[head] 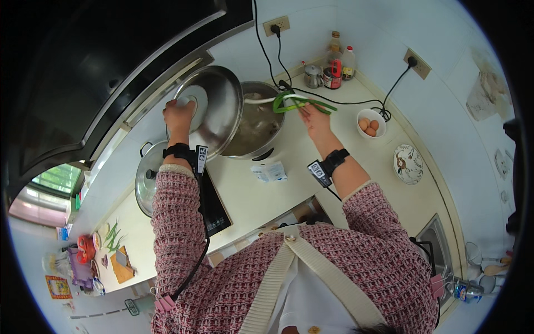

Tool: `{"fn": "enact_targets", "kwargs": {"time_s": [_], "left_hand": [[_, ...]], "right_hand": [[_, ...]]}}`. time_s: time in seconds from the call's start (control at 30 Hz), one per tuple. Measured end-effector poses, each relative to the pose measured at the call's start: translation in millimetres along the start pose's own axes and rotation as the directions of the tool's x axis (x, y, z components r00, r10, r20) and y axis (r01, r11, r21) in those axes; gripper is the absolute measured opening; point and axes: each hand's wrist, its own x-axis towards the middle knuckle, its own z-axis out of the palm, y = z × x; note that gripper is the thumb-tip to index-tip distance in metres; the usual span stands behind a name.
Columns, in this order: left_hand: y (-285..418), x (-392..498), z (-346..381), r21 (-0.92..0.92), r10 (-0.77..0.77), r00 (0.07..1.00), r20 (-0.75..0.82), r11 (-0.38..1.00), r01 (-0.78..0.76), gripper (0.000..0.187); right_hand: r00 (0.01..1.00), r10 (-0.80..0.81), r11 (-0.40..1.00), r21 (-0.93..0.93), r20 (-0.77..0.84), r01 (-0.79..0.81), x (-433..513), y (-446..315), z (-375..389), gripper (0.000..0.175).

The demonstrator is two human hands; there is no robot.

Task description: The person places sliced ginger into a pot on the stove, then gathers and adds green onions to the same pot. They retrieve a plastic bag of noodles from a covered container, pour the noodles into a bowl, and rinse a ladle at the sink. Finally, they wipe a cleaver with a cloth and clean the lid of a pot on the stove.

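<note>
My left hand (180, 116) grips the domed stainless-steel lid (221, 112) by its centre, holding it tilted up over the left side of a large metal pot (278, 132). Inside the pot is a cloudy brownish liquid (255, 125) with pale pieces in it, partly hidden by the lid. To the right of the pot, my right hand (316, 122) holds a folded bundle of green onion (285, 104). The white end of the bundle reaches out over the pot's opening.
A second pot with a glass lid (146, 188) stands by a black induction cooktop (217, 219). A crumpled plastic packet (269, 171) lies before the large pot. On the right are a white bowl (377, 132) of brown eggs and a patterned plate (408, 164). Black cords (342, 102) cross the counter behind.
</note>
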Motion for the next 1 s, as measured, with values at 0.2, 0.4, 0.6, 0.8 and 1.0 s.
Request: {"fn": "enact_targets", "kwargs": {"time_s": [0.2, 0.4, 0.6, 0.8, 1.0], "left_hand": [[-32, -17, -40, 0.053, -0.049, 0.998, -0.025, 0.997, 0.050, 0.070], [-39, -29, -37, 0.077, -0.027, 0.999, 0.044, 0.997, 0.023, 0.067], [-9, -35, -4, 0.033, 0.072, 0.996, 0.061, 0.997, -0.074, 0.063], [34, -53, 43, 0.031, 0.183, 0.966, 0.183, 0.981, -0.192, 0.061], [70, -58, 84, 0.052, 0.182, 0.930, 0.318, 0.977, -0.209, 0.061]], "right_hand": [[0.959, 0.282, 0.934, -0.237, 0.036, -0.265, 1, 50, 60, 0.040], [0.990, 0.090, 0.946, -0.302, -0.106, -0.118, -20, 41, 47, 0.054], [0.972, -0.028, 0.965, -0.259, -0.235, -0.035, -22, 20, 1, 0.040], [0.946, -0.093, 0.955, -0.297, -0.310, -0.004, -39, 2, -50, 0.029], [0.923, -0.056, 0.956, -0.286, -0.381, -0.060, -60, -15, -86, 0.029]]}}
